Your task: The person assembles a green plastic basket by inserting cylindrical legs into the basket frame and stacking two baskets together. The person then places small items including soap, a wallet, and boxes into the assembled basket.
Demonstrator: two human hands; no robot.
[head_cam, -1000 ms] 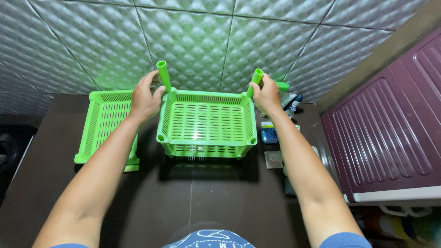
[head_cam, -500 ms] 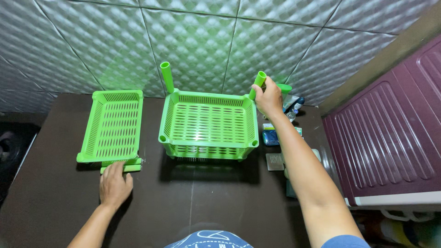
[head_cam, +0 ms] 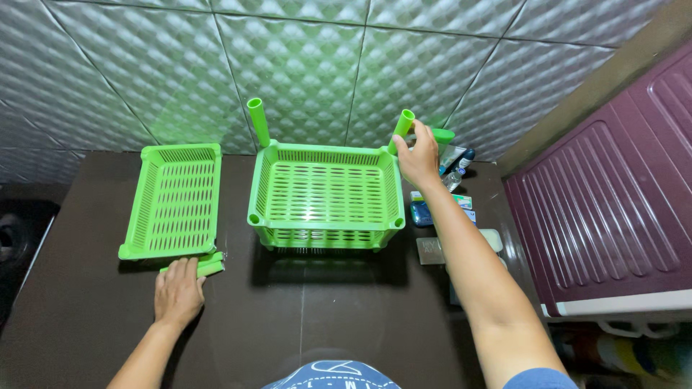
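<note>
A green slotted plastic basket stands in the middle of the dark table, with a green tube post upright in its back left corner. My right hand grips a second green tube post at the basket's back right corner. A second green basket tray lies flat to the left. My left hand rests palm down on the table, its fingers over loose green tubes lying in front of that tray.
Small toiletry items, a blue packet and a soap bar lie right of the basket. A maroon panelled cabinet stands at the right. A quilted grey tile wall backs the table.
My left hand let go of the back left post and dropped down to the loose tubes in front of the left tray. My right hand stayed on the back right post.
</note>
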